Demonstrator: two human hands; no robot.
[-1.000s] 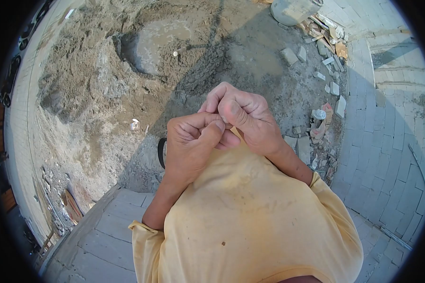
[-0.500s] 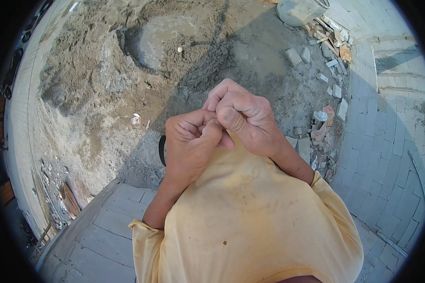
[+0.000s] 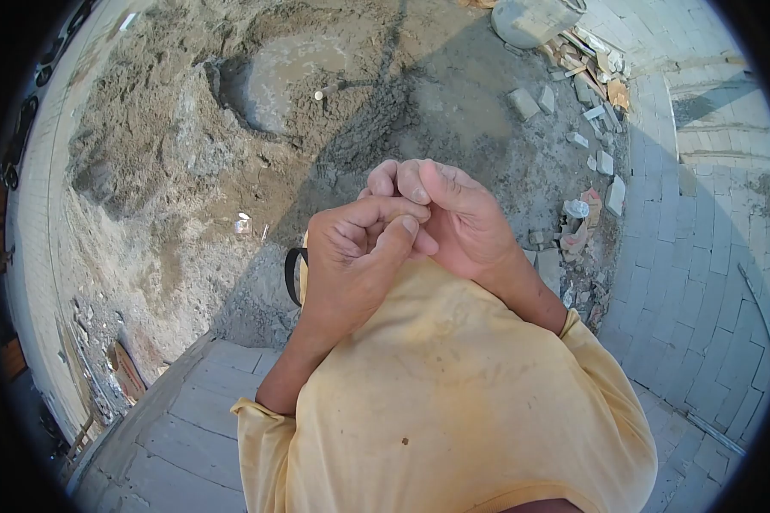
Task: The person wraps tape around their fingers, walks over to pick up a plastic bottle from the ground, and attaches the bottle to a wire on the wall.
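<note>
The right hand [image 3: 458, 218] has turned (thumb up now), its fingers [image 3: 412, 178] uncurling above the left hand [image 3: 355, 256].

I see my left hand [image 3: 355, 256] and right hand [image 3: 453, 218] curled, fingertips touching, at frame centre above my chest.

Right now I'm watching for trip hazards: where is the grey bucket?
In the head view, the grey bucket stands at the top edge, right of centre, beside the rubble pile, beyond both hands.
</note>
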